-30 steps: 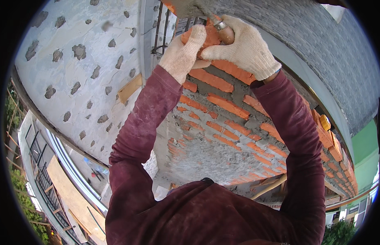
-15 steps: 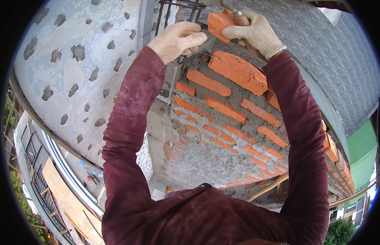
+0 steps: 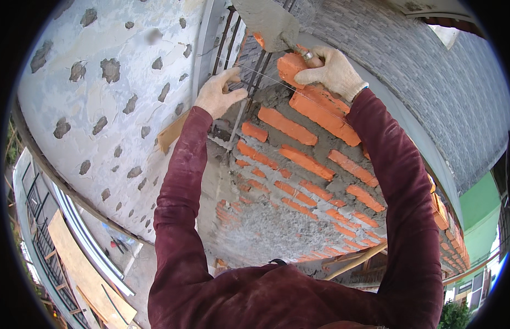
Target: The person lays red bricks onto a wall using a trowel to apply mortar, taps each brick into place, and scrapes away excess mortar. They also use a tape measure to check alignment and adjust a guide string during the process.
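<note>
My right hand (image 3: 336,71), in a knitted work glove, is closed on a trowel handle (image 3: 303,51) and a broken piece of orange brick (image 3: 291,67). The trowel's mortar-coated blade (image 3: 268,23) points up and away to the left. Below that hand, a brick (image 3: 325,112) lies on the top course. My left hand (image 3: 217,94), gloved too, is open beside the wall's left end, thumb and fingers apart, with nothing visible between them. A thin string (image 3: 277,80) runs just above its fingertips and across the front of the bricks.
The brick wall (image 3: 304,162) with grey mortar drops away below my hands. Thin steel rods (image 3: 228,41) stand at its left end. On the left is a pale panel (image 3: 85,109) with rough grey patches. A grey patterned wall (image 3: 419,82) rises behind. A wooden pole (image 3: 356,262) slants lower right.
My left hand has moved down and left, away from the brick piece. My right hand has lowered slightly with the brick piece and trowel, and the blade now shows.
</note>
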Demonstrator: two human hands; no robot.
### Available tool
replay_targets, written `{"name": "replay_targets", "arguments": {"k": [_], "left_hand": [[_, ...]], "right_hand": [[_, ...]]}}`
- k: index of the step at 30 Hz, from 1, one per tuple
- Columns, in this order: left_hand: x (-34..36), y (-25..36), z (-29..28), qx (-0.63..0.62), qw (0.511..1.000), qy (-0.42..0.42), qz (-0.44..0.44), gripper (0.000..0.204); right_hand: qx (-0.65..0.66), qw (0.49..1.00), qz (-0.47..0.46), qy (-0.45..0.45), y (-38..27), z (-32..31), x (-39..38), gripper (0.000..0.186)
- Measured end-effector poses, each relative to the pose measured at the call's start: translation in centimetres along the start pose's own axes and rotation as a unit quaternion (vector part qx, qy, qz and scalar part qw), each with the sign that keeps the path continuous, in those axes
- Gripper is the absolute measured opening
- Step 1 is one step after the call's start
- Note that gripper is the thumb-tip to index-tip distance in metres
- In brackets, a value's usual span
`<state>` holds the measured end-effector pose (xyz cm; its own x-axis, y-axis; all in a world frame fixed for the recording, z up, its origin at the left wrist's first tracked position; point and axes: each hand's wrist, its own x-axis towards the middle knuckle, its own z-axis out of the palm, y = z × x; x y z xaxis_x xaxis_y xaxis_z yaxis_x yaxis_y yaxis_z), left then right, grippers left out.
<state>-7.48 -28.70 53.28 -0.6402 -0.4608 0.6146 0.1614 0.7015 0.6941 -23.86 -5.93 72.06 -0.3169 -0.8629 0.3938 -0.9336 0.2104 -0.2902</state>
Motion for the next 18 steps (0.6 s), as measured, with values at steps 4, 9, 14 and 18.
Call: {"name": "replay_targets", "arguments": {"k": [4,9,14,18], "left_hand": [[1.6,-0.2,-0.7,0.077,0.995,0.007,0.070,0.075],[5.5,-1.6,0.6,-0.060,0.989,-0.095,0.091,0.091],[8.5,-0.4,1.4,-0.209,0.947,-0.224,0.097,0.103],[9.6,1.0,1.7,-0.297,0.919,-0.242,0.090,0.106]], "right_hand": [[0.029,0.998,0.054,-0.034,-2.1,0.4,-0.1,0.043],[0.018,1.000,0.012,-0.018,-1.4,0.5,0.5,0.044],[-0.005,1.000,-0.017,-0.002,0.6,1.1,1.3,0.045],[0.007,1.000,-0.001,-0.008,0.3,1.0,1.2,0.043]]}}
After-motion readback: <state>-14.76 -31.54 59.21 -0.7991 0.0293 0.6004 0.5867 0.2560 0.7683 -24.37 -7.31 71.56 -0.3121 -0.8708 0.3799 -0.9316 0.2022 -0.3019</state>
